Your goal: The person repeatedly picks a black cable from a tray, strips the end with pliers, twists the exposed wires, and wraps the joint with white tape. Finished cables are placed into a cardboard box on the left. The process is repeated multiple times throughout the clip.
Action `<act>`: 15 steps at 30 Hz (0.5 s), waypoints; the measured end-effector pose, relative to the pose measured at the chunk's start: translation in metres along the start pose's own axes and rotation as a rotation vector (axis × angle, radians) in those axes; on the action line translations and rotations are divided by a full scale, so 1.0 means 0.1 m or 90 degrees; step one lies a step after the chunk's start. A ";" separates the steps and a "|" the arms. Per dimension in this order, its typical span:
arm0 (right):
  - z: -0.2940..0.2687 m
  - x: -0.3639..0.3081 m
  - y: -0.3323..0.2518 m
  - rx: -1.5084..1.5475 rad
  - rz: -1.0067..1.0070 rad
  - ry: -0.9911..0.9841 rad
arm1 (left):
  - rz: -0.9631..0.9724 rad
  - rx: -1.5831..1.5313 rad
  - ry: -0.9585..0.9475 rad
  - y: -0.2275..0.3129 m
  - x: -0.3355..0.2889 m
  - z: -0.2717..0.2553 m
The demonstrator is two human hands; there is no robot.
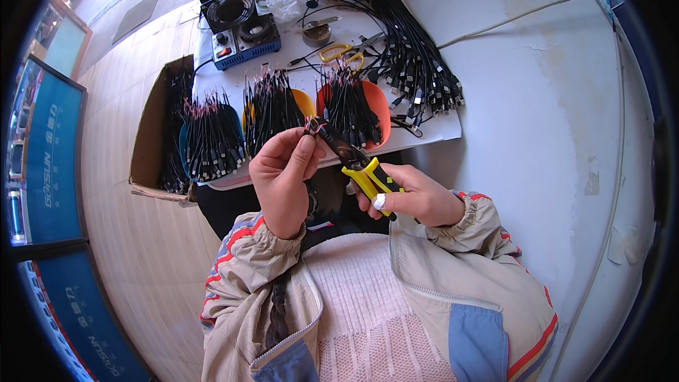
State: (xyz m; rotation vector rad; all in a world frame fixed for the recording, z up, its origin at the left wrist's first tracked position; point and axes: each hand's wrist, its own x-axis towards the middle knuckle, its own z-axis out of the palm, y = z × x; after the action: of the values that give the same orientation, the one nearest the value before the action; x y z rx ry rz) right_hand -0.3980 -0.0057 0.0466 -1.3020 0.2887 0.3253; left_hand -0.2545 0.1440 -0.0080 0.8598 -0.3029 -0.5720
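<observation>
Between thumb and fingers, my left hand point(286, 170) pinches the end of a black cable, where thin coloured wires point(311, 126) stick out. My right hand point(410, 197) is wrapped round the yellow and black handles of a wire stripper point(369, 173). Its dark jaws reach up and left to the wires at my left fingertips; whether they bite on a wire is too small to tell. White tape or a wrap covers part of my right thumb. Just beyond my hands stand a teal bowl point(185, 143), a yellow bowl point(305, 103) and an orange bowl point(378, 114), each packed with short black cables.
A cardboard box point(152, 127) with more black cables stands left of the white table point(438, 127). Farther back are a blue soldering pot unit with a fan point(247, 46), a round tin point(317, 34) and yellow-handled scissors point(343, 51). A large bundle of black cables point(417, 53) hangs toward the right edge.
</observation>
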 end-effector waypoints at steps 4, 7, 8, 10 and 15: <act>0.00 -0.01 0.00 -0.056 0.017 0.007 | -0.005 0.010 0.009 0.00 -0.01 0.00; 0.00 0.00 0.00 -0.069 0.025 0.025 | -0.004 0.007 0.000 0.00 0.00 0.00; 0.01 0.00 0.01 -0.070 0.018 0.031 | -0.005 0.004 -0.005 0.00 0.00 0.00; 0.02 0.00 0.01 -0.097 0.017 0.052 | -0.009 0.003 -0.006 0.00 0.00 -0.01; 0.03 -0.01 -0.01 -0.226 -0.033 0.093 | -0.025 0.029 0.020 -0.03 -0.01 -0.01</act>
State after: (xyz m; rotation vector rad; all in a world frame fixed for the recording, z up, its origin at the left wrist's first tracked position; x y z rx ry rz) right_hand -0.3980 -0.0035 0.0485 -1.6842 0.3301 0.2431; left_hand -0.2560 0.1443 -0.0110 0.9187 -0.2719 -0.5889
